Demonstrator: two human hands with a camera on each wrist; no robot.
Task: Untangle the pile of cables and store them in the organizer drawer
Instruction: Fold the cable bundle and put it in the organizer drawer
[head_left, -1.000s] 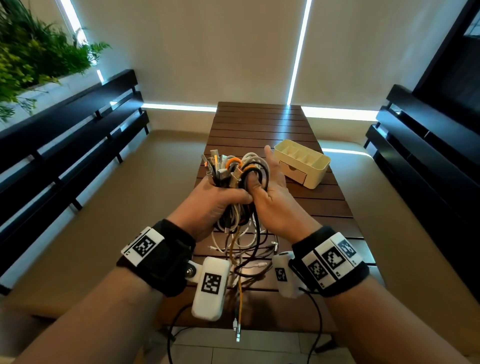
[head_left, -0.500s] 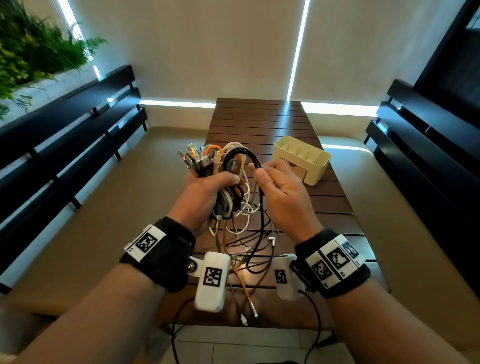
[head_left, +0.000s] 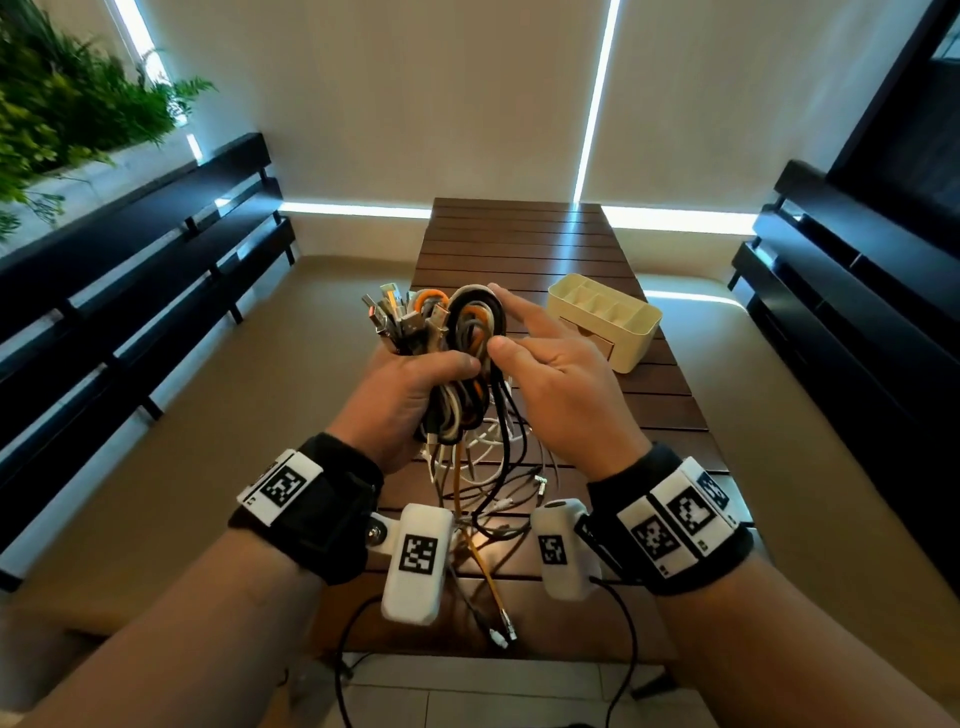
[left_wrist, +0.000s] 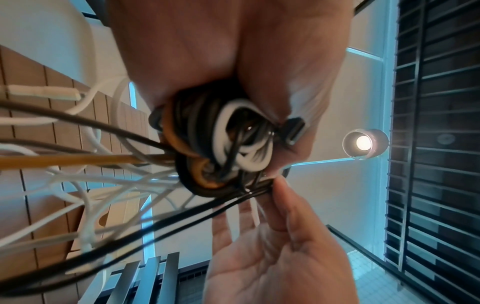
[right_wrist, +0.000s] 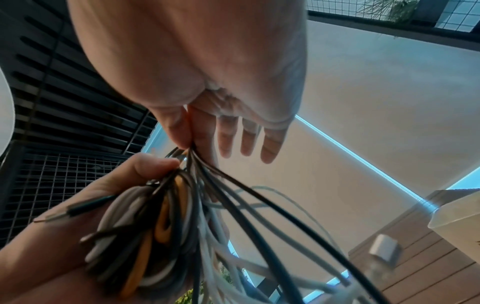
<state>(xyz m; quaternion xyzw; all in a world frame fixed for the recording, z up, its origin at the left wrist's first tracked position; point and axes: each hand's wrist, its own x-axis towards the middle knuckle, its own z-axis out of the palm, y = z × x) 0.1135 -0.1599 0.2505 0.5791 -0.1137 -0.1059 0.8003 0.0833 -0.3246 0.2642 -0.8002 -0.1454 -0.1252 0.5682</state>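
Raised higher than half a second ago, the cable bundle (head_left: 447, 358) now sits at the centre of the head view, and the right hand (head_left: 561, 395) has spread most of its fingers where they were curled before. A person's left hand (head_left: 410, 400) is clenched around the middle of the bundle, a thick knot of black, white, grey and orange cords folded into loops. Metal plug ends (head_left: 395, 317) fan out of the top left of the knot, above the left thumb. In the right wrist view, the right thumb and forefinger pinch a few thin black strands (right_wrist: 197, 162) at the edge of the bundle, while the other three fingers (right_wrist: 246, 142) stretch out straight and hold nothing. Loose tails of white, black and orange cable (head_left: 483, 493) hang down from the fist toward the lower middle of the frame, trailing over the near end of a dark slatted wooden table (head_left: 524, 244). One orange cord (head_left: 491, 582) ends in a metal plug at the table's near edge. To the right of the hands, a cream organizer (head_left: 639, 332) with open top compartments stands on the table, its front drawer (head_left: 602, 351) partly hidden behind the right hand. Dark slatted benches (head_left: 145, 270) line both sides of the frame.
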